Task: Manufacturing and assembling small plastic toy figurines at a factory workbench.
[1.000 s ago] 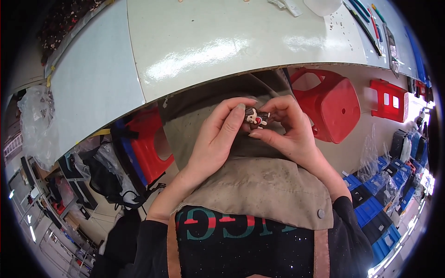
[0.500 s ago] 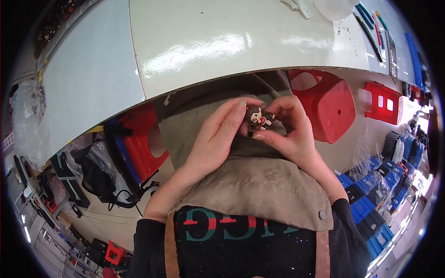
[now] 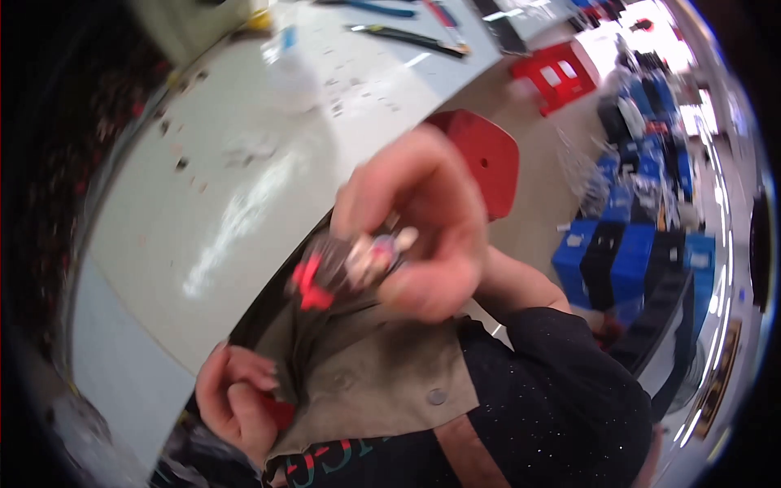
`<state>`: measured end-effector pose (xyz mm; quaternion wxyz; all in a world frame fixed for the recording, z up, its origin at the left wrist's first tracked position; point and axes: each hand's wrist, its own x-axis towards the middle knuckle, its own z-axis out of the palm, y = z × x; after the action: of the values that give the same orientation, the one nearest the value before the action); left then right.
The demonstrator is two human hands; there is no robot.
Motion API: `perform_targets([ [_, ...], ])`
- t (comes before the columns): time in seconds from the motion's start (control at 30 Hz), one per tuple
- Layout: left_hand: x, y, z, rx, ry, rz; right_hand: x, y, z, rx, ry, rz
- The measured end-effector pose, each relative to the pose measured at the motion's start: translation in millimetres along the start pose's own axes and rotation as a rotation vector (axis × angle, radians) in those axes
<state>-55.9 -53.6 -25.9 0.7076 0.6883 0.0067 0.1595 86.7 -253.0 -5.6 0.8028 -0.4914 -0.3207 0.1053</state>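
A small figurine with brown hair, a large red bow and pale limbs is pinched between the thumb and fingers of my right hand. It is raised close to the camera, tilted, its bow pointing left, and is blurred by motion. My left hand is apart from it, low at the left beside the brown apron. Its fingers are loosely curled, with a gap to the thumb, and nothing shows between them. A red patch shows just beside this hand; I cannot tell what it belongs to.
A glossy pale table spans the left, strewn with small dark bits. On it are a translucent bottle and a dark pen-like tool. Beyond my right hand stands a red stool. Blue crates are stacked at the right.
My view has swung right and tilted. My left hand has let go of the figurine and dropped away to the lower left. My right hand has lifted the figurine nearer the camera.
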Motion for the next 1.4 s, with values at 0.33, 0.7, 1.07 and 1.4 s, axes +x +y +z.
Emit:
perform_targets([
  [0.33,69,-18,2,0.410,0.002,-0.012,-24,-72,-162,-0.311,0.804,-0.261],
  [0.7,76,-35,5,0.460,0.036,-0.101,-116,123,-191,0.167,1.238,0.799],
  [1.07,48,-13,31,0.567,0.030,-0.080,-49,-36,-188,-0.927,0.890,-0.002],
  [1.4,56,-10,45,0.470,-0.013,-0.106,-139,4,-322,-1.031,1.085,0.718],
])
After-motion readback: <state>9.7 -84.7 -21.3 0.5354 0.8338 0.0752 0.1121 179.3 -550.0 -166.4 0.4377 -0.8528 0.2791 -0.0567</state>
